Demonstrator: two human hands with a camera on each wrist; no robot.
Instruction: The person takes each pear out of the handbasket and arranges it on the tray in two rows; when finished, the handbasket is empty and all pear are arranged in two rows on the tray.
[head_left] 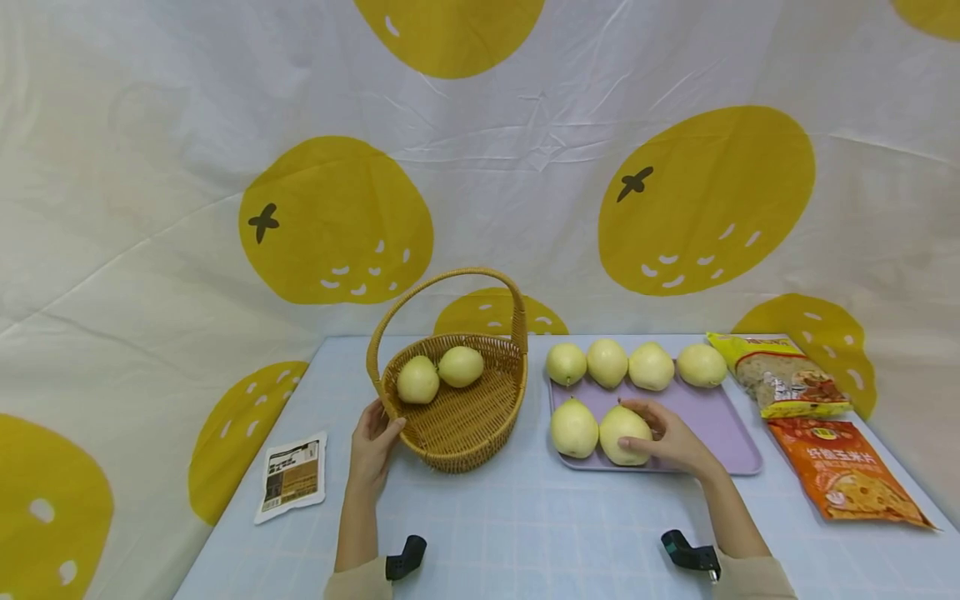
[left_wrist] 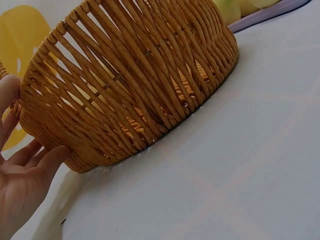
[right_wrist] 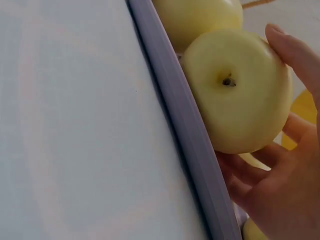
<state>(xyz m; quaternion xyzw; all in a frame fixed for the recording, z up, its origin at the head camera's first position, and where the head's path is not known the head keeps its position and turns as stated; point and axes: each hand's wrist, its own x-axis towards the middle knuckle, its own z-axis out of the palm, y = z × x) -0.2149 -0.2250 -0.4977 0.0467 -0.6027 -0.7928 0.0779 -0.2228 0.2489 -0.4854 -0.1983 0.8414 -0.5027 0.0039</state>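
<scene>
My left hand [head_left: 371, 442] grips the left side of a brown wicker basket [head_left: 468, 454] with a tall arched handle. Thumb and fingers lie against its woven wall [left_wrist: 125, 85] in the left wrist view. Two pale yellow pears, one [head_left: 417, 380] beside the other [head_left: 461, 367], lie inside the basket. My right hand [head_left: 671, 437] holds another pear [head_left: 621, 433] at the front of a purple tray [head_left: 720, 429], its fingers and thumb around the fruit's right side. In the right wrist view, this pear [right_wrist: 240, 110] sits against the tray's rim [right_wrist: 175, 100].
Next to the held pear stands another pear [head_left: 574, 429], and several more pears [head_left: 651, 367] line the tray's back edge. Right of the tray lie a yellow food packet [head_left: 783, 375] and an orange packet [head_left: 847, 471]. A white-edged packet [head_left: 294, 477] lies at far left. Behind hangs a patterned cloth [head_left: 517, 208].
</scene>
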